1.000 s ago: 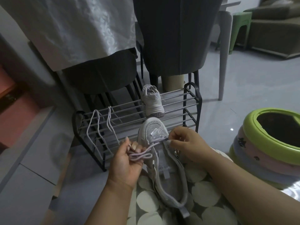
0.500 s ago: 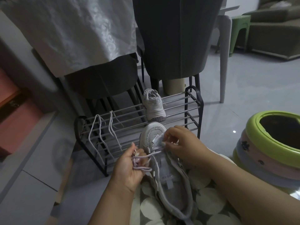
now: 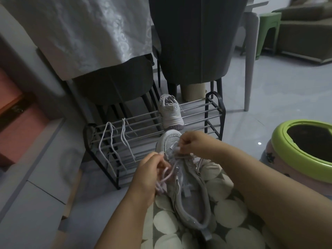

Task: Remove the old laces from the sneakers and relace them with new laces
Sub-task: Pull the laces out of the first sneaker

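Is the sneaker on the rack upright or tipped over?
Upright: the sneaker stands sole-down on the shoe rack's top bars, toe toward the camera.

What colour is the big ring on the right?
The ring is lime green, seen in the head view.

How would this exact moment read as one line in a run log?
step: lacing sneaker on lap | left hand: holds lace | right hand: pinches lace at toe eyelets | second sneaker, two loose laces: on rack
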